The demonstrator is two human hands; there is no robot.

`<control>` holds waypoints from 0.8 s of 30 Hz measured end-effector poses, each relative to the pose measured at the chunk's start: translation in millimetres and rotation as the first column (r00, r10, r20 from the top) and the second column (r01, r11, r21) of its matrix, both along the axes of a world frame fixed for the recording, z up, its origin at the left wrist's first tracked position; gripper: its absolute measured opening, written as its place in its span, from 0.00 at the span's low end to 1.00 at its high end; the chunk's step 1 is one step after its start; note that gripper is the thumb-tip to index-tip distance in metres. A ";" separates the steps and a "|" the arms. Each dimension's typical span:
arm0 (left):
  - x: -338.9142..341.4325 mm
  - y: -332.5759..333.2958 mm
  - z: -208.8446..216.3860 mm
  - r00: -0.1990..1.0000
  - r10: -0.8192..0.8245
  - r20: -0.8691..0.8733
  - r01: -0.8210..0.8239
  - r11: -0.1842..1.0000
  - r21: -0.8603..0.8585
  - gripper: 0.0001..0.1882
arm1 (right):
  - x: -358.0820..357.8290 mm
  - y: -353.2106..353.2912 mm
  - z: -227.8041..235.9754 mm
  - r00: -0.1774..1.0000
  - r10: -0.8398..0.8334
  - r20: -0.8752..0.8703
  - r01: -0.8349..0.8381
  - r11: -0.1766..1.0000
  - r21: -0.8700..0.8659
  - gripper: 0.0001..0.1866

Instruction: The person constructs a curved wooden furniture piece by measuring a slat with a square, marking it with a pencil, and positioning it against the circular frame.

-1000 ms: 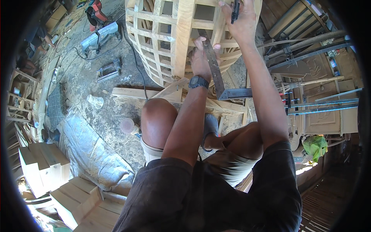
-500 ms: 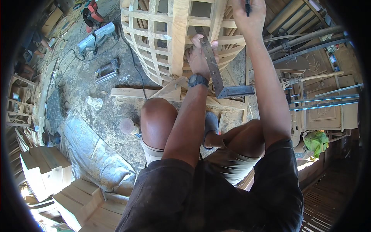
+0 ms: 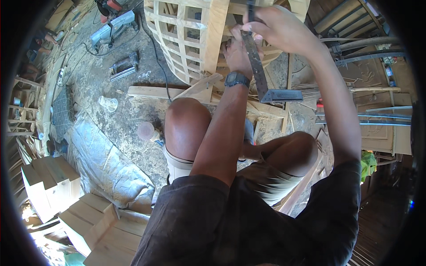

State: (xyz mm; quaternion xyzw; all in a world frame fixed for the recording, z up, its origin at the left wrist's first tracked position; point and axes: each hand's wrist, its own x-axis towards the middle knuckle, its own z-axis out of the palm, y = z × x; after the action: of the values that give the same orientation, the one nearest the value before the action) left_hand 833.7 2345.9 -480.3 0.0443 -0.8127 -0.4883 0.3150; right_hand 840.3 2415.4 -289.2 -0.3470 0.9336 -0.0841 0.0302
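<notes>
Nearest: dark sleeves and two bent knees [image 3: 185,128], with the forearms reaching forward. A dark watch [image 3: 237,80] sits on the left wrist.

Left hand [image 3: 242,52]: fingers curled closed around the blade of a metal square [image 3: 257,71], with fingertips showing on both sides of it. The blade is brown-stained and runs up and slightly left; the blue-grey stock lies crosswise at its lower end, pointing right. Square is located in front of the wooden lattice frame; whether the blade touches the frame cannot be told.

Right hand [image 3: 279,27]: bent at the wrist above the square's upper part, fingers pinched around a slim dark marker [image 3: 251,9]. Marker's tip is hidden by the fingers.

Lattice frame [image 3: 216,33]: curved slats crossing upright strips, one wide upright just left of the left hand. At its foot, a board [image 3: 151,91] lies on the floor [image 3: 133,111].

Left on the floor: a silvery tarp [image 3: 106,162], a clear plastic cup [image 3: 108,103], a hand power tool [image 3: 124,66]. Right: carved panels [image 3: 377,135].

Farthest, upper left: part of another person [image 3: 42,37].
</notes>
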 end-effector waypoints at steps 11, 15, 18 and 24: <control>0.9 3.6 7.1 1.000 -0.014 0.001 0.014 0.999 -0.035 0.30 | -33.7 -2.4 -11.7 0.951 0.272 -0.150 -0.219 0.929 0.300 0.13; 4.7 2.2 9.0 0.999 0.026 -0.042 -0.028 0.999 -0.032 0.31 | -34.6 -3.7 -16.1 0.918 0.360 -0.169 -0.295 0.902 0.315 0.11; 6.1 0.8 9.3 0.999 -0.017 0.031 0.017 1.000 -0.011 0.32 | -33.5 -7.8 -16.7 0.915 0.370 -0.163 -0.298 0.889 0.347 0.11; 2.7 -1.0 4.1 0.999 -0.043 0.009 0.043 0.999 -0.029 0.34 | -30.7 -9.3 -12.7 0.911 0.386 -0.147 -0.325 0.890 0.321 0.13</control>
State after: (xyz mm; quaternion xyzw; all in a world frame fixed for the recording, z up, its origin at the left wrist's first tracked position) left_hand 836.4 2344.9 -476.2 0.0240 -0.8217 -0.4829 0.3017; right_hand 809.6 2406.0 -301.9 -0.5112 0.8539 0.0971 -0.0013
